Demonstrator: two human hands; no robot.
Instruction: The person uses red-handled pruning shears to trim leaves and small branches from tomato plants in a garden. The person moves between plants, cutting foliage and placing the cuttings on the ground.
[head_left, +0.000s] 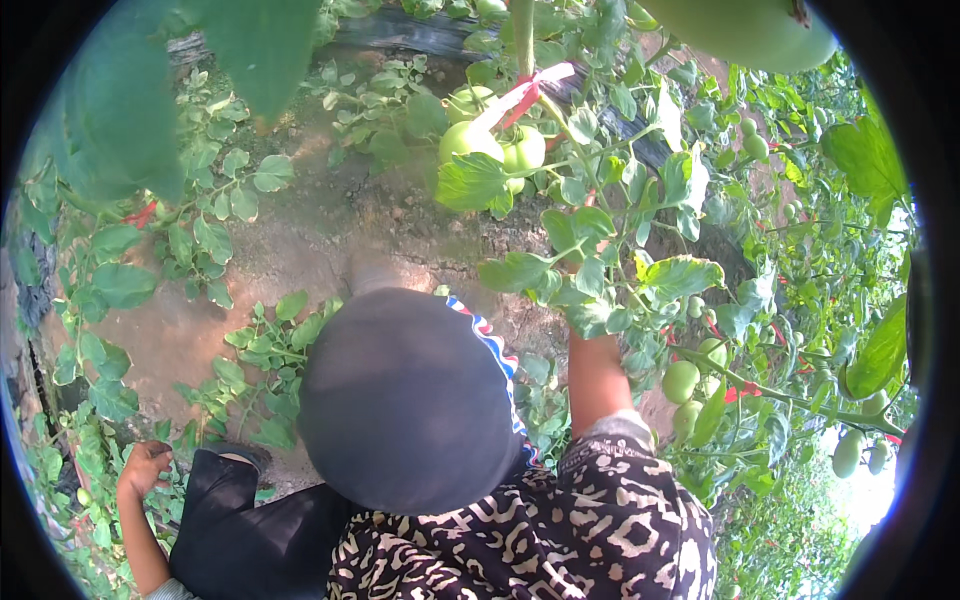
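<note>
My left hand (144, 469) is low at the left beside a dark trouser leg (217, 487). Its fingers are loosely bent and apart, with nothing visible in them. My right forearm (598, 375) reaches up among tomato leaves (592, 277), which mostly hide the hand, so I cannot tell whether it holds anything. Above it hangs a cluster of green tomatoes (471, 142), and a red-and-white tie (525, 94) is knotted round the stem (523, 37). A rounded dark cloth form (412, 405), apparently a cap with scalloped red, white and blue trim, fills the middle over a patterned shirt (525, 555).
Bare soil (300, 247) lies between plants. More green tomatoes (681, 382) hang at the right on a stem with red ties (742, 391). A large blurred leaf (112, 112) and a tomato (750, 30) are close to the camera. Dark plastic sheeting (405, 31) runs along the top.
</note>
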